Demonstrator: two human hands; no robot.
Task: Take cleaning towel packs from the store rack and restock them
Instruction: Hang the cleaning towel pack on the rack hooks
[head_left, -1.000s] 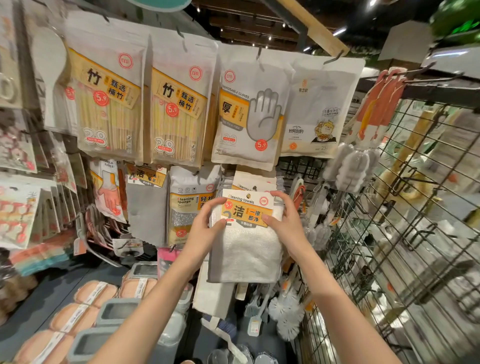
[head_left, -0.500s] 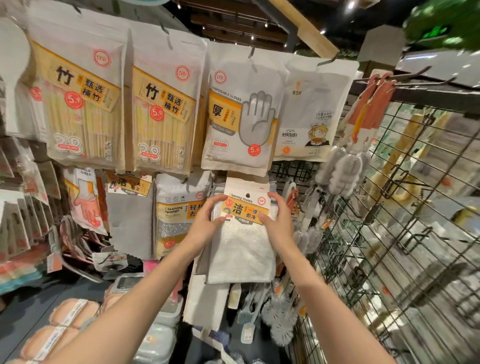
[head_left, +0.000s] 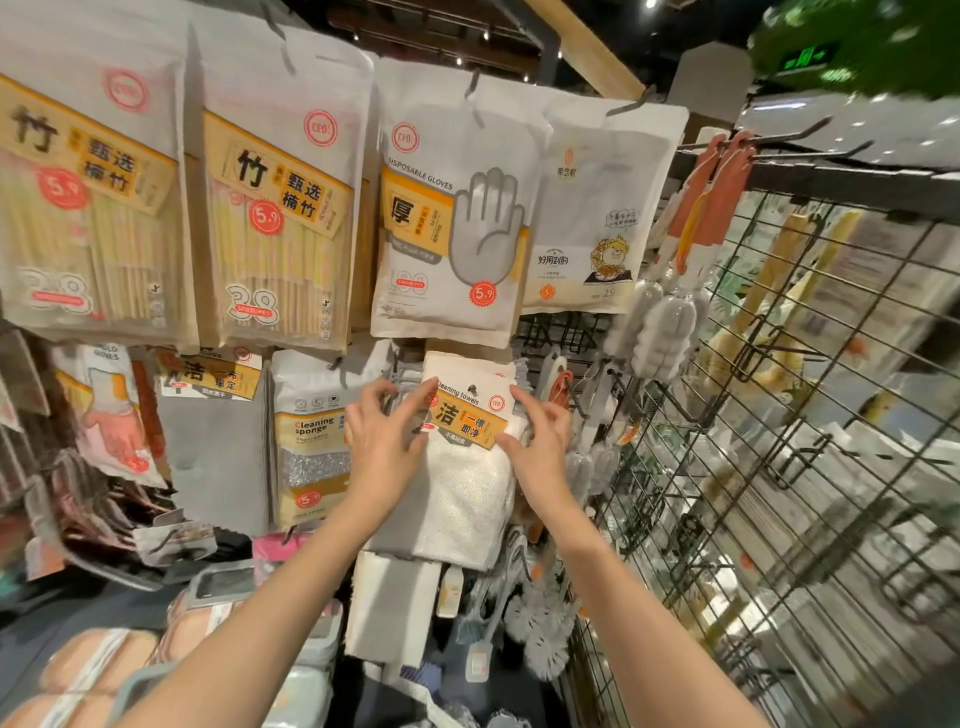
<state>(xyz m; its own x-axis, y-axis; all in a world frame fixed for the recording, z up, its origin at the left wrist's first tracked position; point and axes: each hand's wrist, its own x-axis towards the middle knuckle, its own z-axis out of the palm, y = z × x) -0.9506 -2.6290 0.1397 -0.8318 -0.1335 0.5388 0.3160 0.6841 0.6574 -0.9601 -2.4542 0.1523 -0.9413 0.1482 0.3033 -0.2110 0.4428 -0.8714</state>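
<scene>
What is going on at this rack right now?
A person is hanging a cleaning towel pack on a store rack hook, below the disposable gloves pack. The left hand and right hand hold its header card at either side; the hook appears to sit in the card's hole.

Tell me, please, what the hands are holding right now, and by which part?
Both hold the cleaning towel pack by its card header: the left hand at the header's left edge, the right hand at its right edge, near the peg hole.
</scene>
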